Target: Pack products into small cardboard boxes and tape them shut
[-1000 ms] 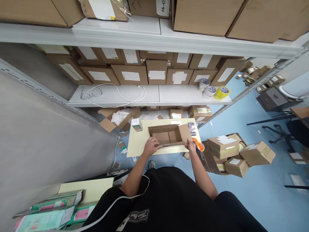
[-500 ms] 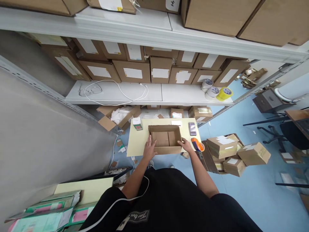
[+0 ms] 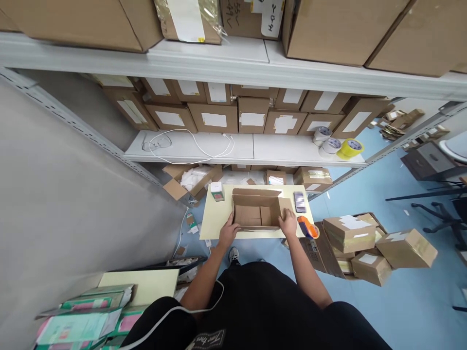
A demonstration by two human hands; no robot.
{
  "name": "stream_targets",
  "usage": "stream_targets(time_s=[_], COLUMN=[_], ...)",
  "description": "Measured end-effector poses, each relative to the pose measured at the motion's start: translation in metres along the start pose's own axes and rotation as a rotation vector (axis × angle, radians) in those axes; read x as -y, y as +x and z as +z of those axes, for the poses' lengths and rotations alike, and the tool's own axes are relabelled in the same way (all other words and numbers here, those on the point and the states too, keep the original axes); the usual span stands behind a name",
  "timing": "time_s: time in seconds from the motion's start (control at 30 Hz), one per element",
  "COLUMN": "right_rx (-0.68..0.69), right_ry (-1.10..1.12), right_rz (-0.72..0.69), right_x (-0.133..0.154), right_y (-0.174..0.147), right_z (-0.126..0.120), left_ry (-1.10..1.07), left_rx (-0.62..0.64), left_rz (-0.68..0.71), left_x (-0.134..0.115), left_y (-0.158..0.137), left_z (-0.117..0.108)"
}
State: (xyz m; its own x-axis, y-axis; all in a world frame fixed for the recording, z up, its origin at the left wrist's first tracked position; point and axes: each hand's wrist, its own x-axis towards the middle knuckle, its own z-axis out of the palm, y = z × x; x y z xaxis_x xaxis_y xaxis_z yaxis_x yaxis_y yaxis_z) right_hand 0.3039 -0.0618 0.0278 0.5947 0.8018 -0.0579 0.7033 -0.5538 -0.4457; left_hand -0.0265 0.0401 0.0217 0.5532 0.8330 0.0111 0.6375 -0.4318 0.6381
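Note:
An open cardboard box sits on a small pale yellow table, its inside bare. My left hand grips its front left corner, thumb toward the front wall and fingers along the left side. At the right end, my right hand has its fingers closed over a flap that leans outward. Just right of that hand lies an orange and blue tape dispenser. Behind it is a phone with a blurred screen. A small white and green carton stands at the table's back left.
Shelves ahead hold labelled cardboard boxes, a white cable and tape rolls. An open box with white packing stands behind the table. Taped parcels fill a large carton at right. A wall rises at left.
The box's right flap has swung outward, with my right hand now on it. My left hand has shifted down to the front left corner. The camera view has tilted and shifted slightly.

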Motion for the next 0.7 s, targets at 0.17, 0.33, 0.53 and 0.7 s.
stream_targets(time_s=[0.17, 0.33, 0.53, 0.7], right_rx=[-0.021, 0.020, 0.208, 0.278], right_ry=[-0.101, -0.095, 0.025, 0.097], right_rz=[-0.363, -0.580, -0.859, -0.982], right_x=[0.035, 0.061, 0.076, 0.100], right_y=[0.020, 0.057, 0.053, 0.007], right_z=[-0.036, -0.061, -0.048, -0.025], left_ry=[0.038, 0.063, 0.083, 0.107], left_rx=[-0.086, -0.258, -0.486, -0.616], left_rz=[0.000, -0.074, -0.260, -0.383], left_x=[-0.041, -0.087, -0.133, -0.144], left_y=[-0.034, -0.097, -0.180, -0.238], left_z=[-0.011, 0.002, 0.034, 0.039])
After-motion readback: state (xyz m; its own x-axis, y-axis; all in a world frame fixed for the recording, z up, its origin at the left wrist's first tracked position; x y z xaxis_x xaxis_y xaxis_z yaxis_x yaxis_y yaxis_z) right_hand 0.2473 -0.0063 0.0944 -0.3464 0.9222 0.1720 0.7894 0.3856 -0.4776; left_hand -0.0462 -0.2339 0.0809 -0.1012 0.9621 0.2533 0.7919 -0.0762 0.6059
